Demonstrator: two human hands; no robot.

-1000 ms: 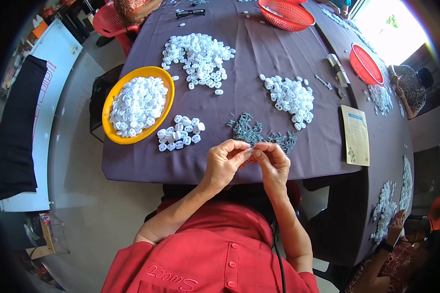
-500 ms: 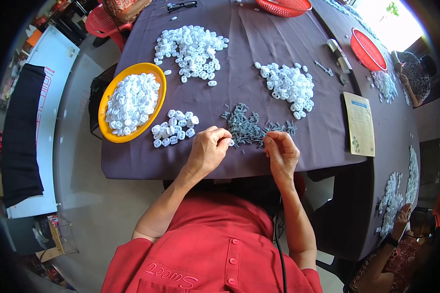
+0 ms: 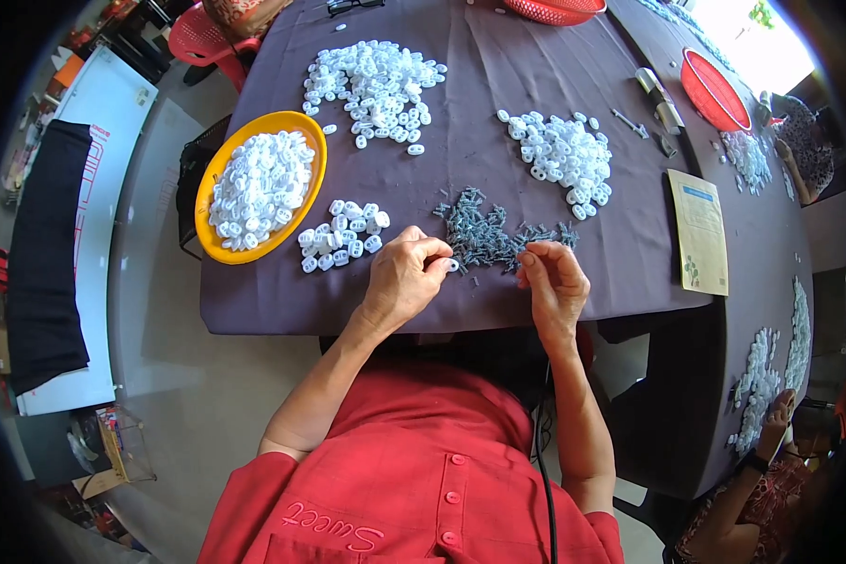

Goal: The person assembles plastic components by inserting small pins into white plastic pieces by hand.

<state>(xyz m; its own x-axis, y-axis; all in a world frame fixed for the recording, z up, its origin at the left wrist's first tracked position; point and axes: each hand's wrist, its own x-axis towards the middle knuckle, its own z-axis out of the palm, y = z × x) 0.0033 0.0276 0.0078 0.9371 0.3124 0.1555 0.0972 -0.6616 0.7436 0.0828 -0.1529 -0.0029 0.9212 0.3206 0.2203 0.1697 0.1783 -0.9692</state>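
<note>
My left hand pinches a small white oval plastic piece between thumb and fingertips, just in front of a pile of small grey screws. My right hand is closed in a pinch at the right end of that pile; what its fingertips hold is too small to make out. Left of my left hand lies a small group of white oval pieces. Beyond it, a yellow oval basket is heaped with more of them. Two larger heaps of white pieces lie farther back.
A brown paper envelope lies at the right table edge. Behind it are a white roll-like object and a red basket. Another red basket and glasses sit at the far side. Other people work at the right.
The whole view has shifted slightly. Both hands stay in a pinch by the screws; the right hand has moved slightly away from the left.
</note>
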